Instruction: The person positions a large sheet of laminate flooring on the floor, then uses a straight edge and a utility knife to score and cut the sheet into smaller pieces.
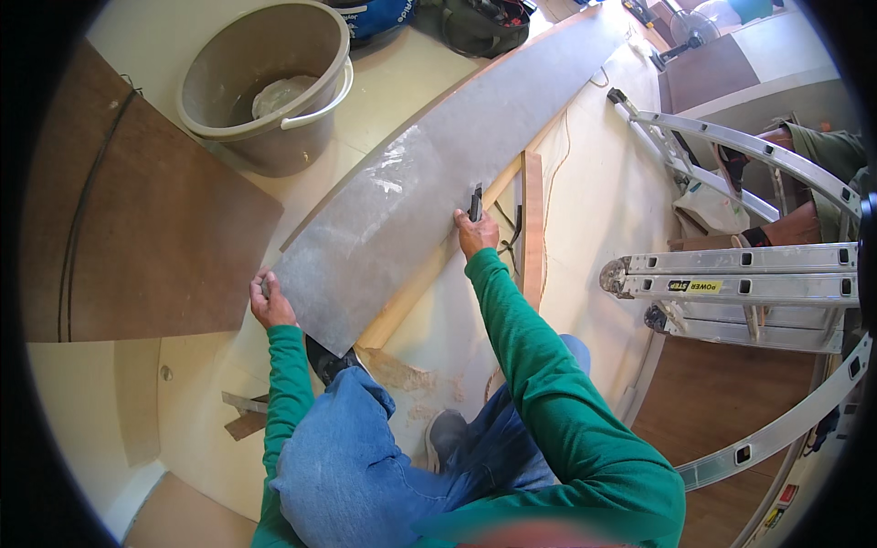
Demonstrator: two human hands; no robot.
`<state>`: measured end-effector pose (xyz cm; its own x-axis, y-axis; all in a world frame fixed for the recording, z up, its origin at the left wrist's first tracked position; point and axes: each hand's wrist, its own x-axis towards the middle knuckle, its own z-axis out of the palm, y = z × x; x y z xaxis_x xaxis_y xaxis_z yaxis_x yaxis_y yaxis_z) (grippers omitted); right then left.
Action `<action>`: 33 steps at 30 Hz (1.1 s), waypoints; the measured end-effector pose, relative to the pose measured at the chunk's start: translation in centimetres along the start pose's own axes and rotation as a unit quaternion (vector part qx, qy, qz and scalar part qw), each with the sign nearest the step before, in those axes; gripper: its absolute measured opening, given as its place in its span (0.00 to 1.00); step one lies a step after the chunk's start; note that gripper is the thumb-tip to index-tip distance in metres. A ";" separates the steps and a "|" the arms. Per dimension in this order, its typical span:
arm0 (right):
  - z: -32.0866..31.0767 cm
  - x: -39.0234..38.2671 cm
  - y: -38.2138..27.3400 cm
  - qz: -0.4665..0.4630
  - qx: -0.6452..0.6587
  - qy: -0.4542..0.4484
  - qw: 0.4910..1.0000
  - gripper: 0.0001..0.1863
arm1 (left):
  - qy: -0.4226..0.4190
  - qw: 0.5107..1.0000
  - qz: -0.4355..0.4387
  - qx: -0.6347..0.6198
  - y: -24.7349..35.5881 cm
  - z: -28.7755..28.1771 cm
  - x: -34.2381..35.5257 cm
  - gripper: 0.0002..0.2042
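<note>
A long grey board [393, 205] lies diagonally across the pale floor along a light wooden length [401, 297], its near end over my dark left shoe [331, 365]. My left hand [272, 299], closed, grips the board's left edge near that end. On the board's right edge my right hand [476, 231] is closed round a dark utility knife [476, 203], held upright with its top pointing away from me. A narrow brown strip [531, 237] and some dark strap-like pieces [512, 239] lie right of that hand.
A grey bucket [283, 146] stands beyond the board's left side, near a brown panel [137, 237] and dark bags [470, 23]. Aluminium ladders [776, 260] line the right, where another person's legs [795, 219] show; a fan [685, 32] is farther back. Metal scraps [245, 411] lie lower left.
</note>
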<state>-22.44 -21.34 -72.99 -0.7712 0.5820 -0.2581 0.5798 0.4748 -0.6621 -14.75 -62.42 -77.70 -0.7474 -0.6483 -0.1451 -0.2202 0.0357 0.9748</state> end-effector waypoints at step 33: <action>-0.2 4.9 -3.3 0.000 -0.153 0.057 0.987 0.30 | -0.047 0.997 0.014 0.066 1.0 2.4 -0.4 0.27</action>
<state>-28.08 -20.00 -71.92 -0.7460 0.6450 -0.1656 0.6461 0.6409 -0.4144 -16.15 -60.27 -77.07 -0.8091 -0.5710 -0.1393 -0.2736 0.1562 0.9491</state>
